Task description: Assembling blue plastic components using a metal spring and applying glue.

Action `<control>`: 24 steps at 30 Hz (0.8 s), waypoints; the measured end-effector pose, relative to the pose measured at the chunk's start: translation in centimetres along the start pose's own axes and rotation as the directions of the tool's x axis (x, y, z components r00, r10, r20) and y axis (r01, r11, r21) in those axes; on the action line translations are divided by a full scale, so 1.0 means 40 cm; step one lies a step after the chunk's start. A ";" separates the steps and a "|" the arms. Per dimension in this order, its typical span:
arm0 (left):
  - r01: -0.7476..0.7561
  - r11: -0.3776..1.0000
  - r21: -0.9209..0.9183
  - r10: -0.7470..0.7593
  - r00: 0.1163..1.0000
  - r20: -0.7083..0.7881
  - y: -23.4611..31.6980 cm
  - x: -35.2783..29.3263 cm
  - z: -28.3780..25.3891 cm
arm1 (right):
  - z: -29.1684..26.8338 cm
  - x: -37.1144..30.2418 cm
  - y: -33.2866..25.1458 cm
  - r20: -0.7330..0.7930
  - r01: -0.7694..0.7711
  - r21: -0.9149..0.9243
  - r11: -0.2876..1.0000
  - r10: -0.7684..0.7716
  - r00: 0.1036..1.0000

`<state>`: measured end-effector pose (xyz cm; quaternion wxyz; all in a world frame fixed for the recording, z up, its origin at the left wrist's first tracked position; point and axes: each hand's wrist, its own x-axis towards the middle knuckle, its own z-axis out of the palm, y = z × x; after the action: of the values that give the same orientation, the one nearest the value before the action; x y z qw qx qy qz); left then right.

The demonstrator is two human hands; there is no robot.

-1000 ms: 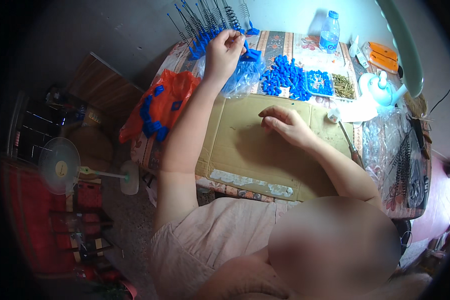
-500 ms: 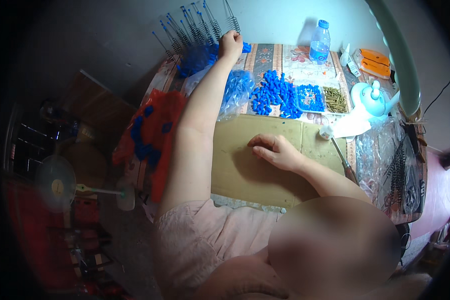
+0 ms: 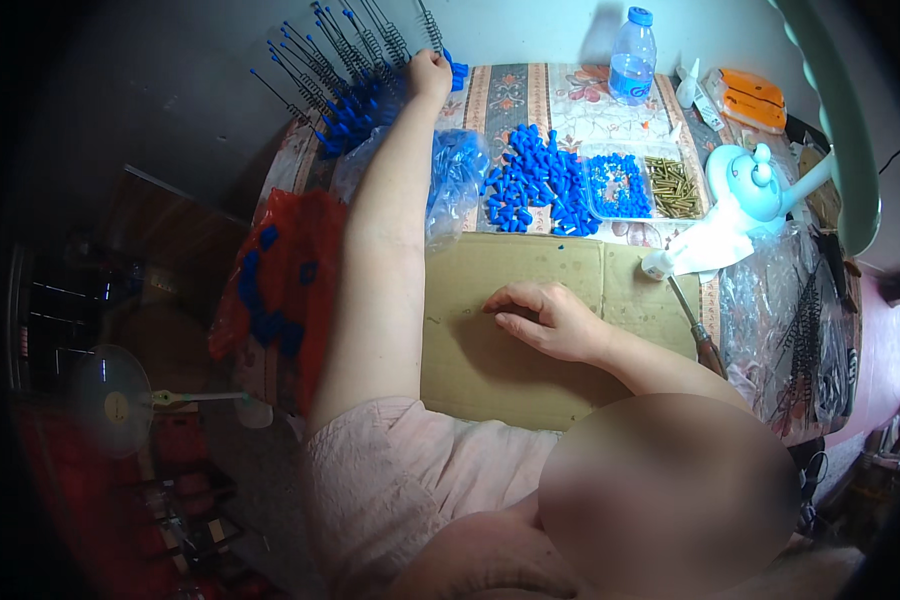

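Note:
My left hand (image 3: 430,76) reaches to the far left of the table, its fingers closed at the lower end of a black coiled wire (image 3: 431,32). What exactly lies inside the fingers is hidden. Beside it stands a row of similar coiled wires (image 3: 342,50) with blue tips, rising from blue bases (image 3: 355,118). My right hand (image 3: 550,320) hovers or rests over the brown cardboard sheet (image 3: 490,390), fingers loosely bent and thumb apart, with nothing visible in it. Beyond the cardboard are a heap of blue cone-shaped pieces (image 3: 542,185) and a clear tray (image 3: 620,217) of small blue parts and brass-coloured pins (image 3: 673,187).
Clear plastic bags with blue pieces (image 3: 458,180) and a red bag (image 3: 320,225) lie left. Rightward are a screwdriver (image 3: 705,345), a small white bottle (image 3: 656,264), a light-blue lamp base (image 3: 748,185) and black coils in plastic (image 3: 798,330). A water bottle (image 3: 632,60) stands behind.
The whole view has shifted slightly. My left hand stays at the coiled wire, and my right hand remains over the cardboard with its fingers still bent.

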<state>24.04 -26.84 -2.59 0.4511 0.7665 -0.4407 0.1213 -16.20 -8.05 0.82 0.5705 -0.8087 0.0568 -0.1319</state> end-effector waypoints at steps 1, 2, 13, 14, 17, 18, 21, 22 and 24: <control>-0.018 1.000 -0.010 0.018 1.000 -0.003 -0.011 0.005 -0.008 | 0.004 0.000 -0.005 0.006 0.008 0.001 1.000 -0.008 1.000; -0.017 1.000 -0.001 0.017 1.000 0.006 -0.024 0.014 -0.023 | 0.009 0.000 -0.011 0.016 0.011 0.008 1.000 -0.011 1.000; 0.133 0.991 -0.004 -0.131 0.982 0.137 -0.011 0.008 -0.074 | 0.017 0.001 -0.019 -0.006 0.006 0.040 0.999 -0.005 1.000; 0.195 0.980 0.033 -0.197 0.951 0.239 0.042 0.001 -0.051 | 0.004 -0.001 -0.003 -0.025 -0.021 0.040 0.999 0.022 0.999; 0.213 0.966 0.147 -0.254 0.891 0.376 0.115 0.021 -0.137 | 0.005 -0.005 -0.009 -0.014 -0.022 0.038 0.999 0.023 1.000; 0.247 0.969 0.026 -0.239 0.897 0.373 0.116 0.022 -0.183 | 0.010 -0.003 -0.015 -0.006 -0.010 0.038 0.999 0.011 1.000; 0.199 0.970 -0.138 -0.126 0.900 0.417 0.287 -0.034 -0.280 | 0.002 -0.007 0.008 -0.038 -0.002 0.024 1.000 0.003 0.999; 0.210 0.951 -0.225 -0.096 0.896 0.433 0.273 -0.042 -0.332 | 0.011 -0.004 -0.006 -0.021 0.011 0.016 1.000 -0.011 1.000; 0.148 0.956 -0.252 -0.035 0.914 0.404 0.323 -0.102 -0.430 | 0.012 -0.004 -0.008 -0.010 0.019 0.002 1.000 -0.019 1.000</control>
<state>15.14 -13.42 12.28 0.4607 0.7245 -0.4984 -0.1204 -16.23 -7.48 0.96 0.5696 -0.8080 0.0519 -0.1415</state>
